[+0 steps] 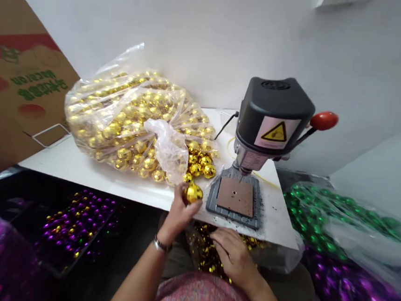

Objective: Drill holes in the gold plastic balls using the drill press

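My left hand [181, 209] is closed around a shiny gold ball [194, 193] at the front edge of the white table. Just behind it, loose gold balls [204, 162] spill from the mouth of a large clear plastic bag [169, 143] full of more of them. To the right stands a small black drill press [274, 110], its base carrying a brown plate [236, 196] with a small hole. My right hand [231, 254] is below the table edge with its fingers extended and slightly bent, over a clear bag of gold pieces [208, 254]. Nothing shows in it.
Dark crumbs lie around the drill base. A red-knobbed lever [324, 120] sticks out on the drill's right. A cardboard box [23, 88] stands at the left. Purple and gold balls [78, 222] fill a dark container below; bags of green balls [324, 222] and purple balls [349, 290] sit right.
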The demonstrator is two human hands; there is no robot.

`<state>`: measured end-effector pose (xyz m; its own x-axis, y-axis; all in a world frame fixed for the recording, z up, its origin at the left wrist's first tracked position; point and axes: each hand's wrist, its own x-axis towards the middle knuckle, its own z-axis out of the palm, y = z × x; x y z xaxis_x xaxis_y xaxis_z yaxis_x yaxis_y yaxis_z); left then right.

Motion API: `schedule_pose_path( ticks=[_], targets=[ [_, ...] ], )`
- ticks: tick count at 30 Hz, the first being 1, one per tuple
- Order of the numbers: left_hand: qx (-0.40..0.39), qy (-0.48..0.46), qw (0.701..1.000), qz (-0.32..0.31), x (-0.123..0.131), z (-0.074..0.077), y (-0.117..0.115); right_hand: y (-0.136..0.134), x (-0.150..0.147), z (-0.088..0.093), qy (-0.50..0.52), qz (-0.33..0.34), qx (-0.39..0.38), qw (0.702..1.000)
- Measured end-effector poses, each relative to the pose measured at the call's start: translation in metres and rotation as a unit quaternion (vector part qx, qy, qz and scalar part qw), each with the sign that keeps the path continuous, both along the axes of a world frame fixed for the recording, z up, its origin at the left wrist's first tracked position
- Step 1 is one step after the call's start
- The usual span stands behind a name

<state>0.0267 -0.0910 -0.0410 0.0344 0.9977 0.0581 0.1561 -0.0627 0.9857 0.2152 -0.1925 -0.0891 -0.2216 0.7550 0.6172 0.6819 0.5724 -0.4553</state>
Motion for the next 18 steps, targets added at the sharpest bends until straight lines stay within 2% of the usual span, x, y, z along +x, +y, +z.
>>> schedule_pose_path(
  ticks=[2, 4, 7, 9, 13, 15, 18],
  targets=[
    [-0.029, 0.004, 0.999, -0.043, -0.002, -0.011, -0.021, -0.004, -0.002, -0.004, 0.020, -0.017, 0.003, 1.000],
    [-0.048, 0.014, 0.996, -0.074, -0.007, -0.018, -0.031, -0.004, -0.006, -0.004, 0.030, -0.021, 0.005, 0.999],
    [-0.061, 0.007, 0.997, -0.051, -0.021, -0.018, -0.034, 0.013, -0.012, 0.003, 0.026, -0.022, 0.007, 0.999],
    [-0.066, -0.004, 0.997, -0.027, -0.032, -0.017, -0.033, 0.040, -0.016, 0.013, 0.015, -0.034, 0.004, 0.999],
    [-0.080, -0.031, 0.996, -0.005, -0.052, -0.023, -0.035, 0.123, -0.042, 0.045, -0.024, -0.053, -0.008, 0.998],
    [-0.085, -0.041, 0.996, 0.006, -0.060, -0.033, -0.039, 0.163, -0.065, 0.069, -0.060, -0.023, -0.013, 0.998],
    [-0.088, -0.051, 0.995, 0.015, -0.068, -0.053, -0.044, 0.210, -0.102, 0.114, -0.101, 0.023, -0.009, 0.995]
  ],
)
